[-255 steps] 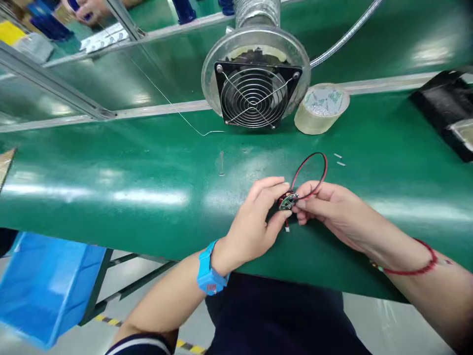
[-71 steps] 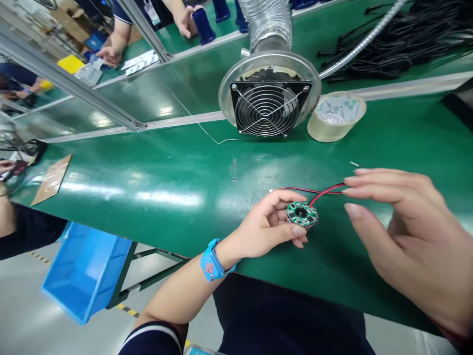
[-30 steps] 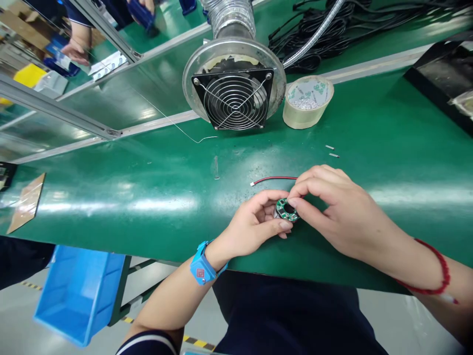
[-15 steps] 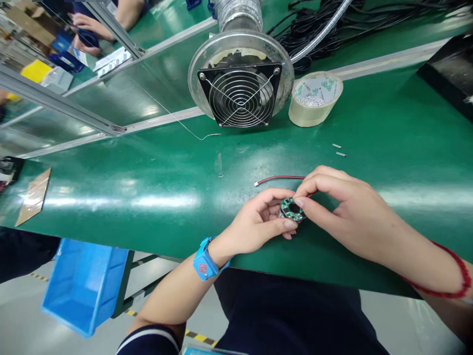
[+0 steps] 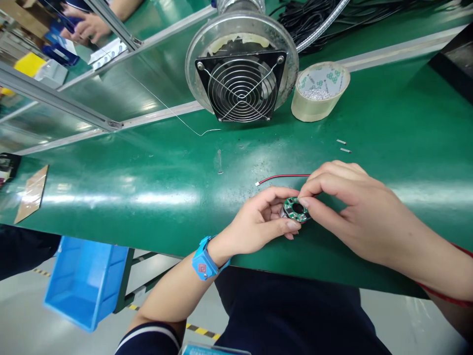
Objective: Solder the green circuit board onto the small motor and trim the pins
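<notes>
Showing green, the round circuit board point(image 5: 290, 207) rings a dark centre point(image 5: 298, 208).

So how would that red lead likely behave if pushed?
The red lead looks thin and lies in a curve, so it would probably flex rather than stay stiff. The white plug on its end looks small, so likely light and easily shifted. The other end is hidden by the right hand, so it may not slide freely.

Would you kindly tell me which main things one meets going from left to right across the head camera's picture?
Flat brown piece, blue bin, blue wristband, left hand, round circuit board, right hand, red bracelet.
</notes>
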The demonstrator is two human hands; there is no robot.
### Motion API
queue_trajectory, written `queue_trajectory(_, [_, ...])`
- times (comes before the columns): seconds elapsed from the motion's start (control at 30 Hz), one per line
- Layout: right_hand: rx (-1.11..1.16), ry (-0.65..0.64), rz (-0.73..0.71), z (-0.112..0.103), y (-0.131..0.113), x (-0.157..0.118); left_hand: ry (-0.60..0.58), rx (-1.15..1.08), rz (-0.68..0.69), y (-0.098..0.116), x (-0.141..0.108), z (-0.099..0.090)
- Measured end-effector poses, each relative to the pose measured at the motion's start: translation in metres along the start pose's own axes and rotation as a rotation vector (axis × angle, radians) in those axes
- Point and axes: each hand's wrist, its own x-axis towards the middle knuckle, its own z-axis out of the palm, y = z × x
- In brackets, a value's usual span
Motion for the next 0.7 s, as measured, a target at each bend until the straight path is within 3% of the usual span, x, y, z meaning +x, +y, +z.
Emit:
queue_trajectory(0.3, [-0.047,-0.006,-0.022,-0.0017,-0.0020,0.0000,-0.019,0.009,-0.020,0.0013,-0.0010,-0.0022])
queue_trajectory(0.7, [0.025,-0.053,0.140,-0.0044,-0.0026,0.0006,-0.064,-0.033,-0.039,0.0023,0.0009,-0.0033])
